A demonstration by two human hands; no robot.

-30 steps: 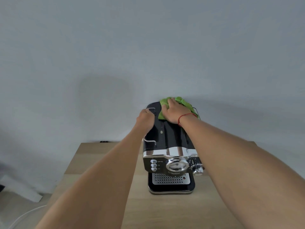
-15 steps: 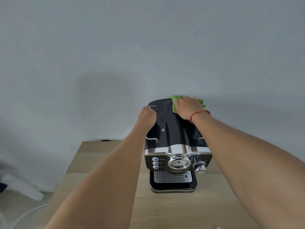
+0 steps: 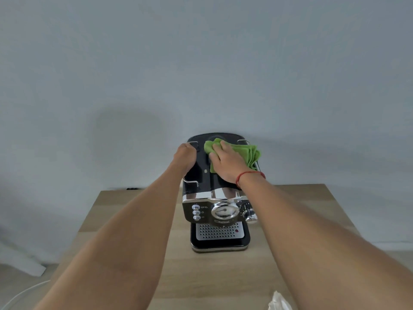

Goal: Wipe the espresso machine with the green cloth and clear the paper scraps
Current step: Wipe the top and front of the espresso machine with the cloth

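A black and chrome espresso machine (image 3: 220, 211) stands on the wooden table (image 3: 143, 220), facing me. The green cloth (image 3: 250, 154) lies on its black top, pressed down under my right hand (image 3: 225, 163), which covers the cloth's middle. My left hand (image 3: 185, 157) is curled over the top's left edge, gripping the machine. A crumpled white paper scrap (image 3: 279, 302) lies on the table at the bottom right, beside my right forearm.
A plain grey wall rises right behind the machine. The table's left edge drops to a light floor with a white cable (image 3: 20, 294) and a white object (image 3: 24, 260). A dark item (image 3: 133, 188) sits at the table's back edge.
My right hand has slid the green cloth from the top's far right corner back toward the middle and nearer me. The left hand has kept its grip. The view tilted down slightly, revealing the paper scrap.
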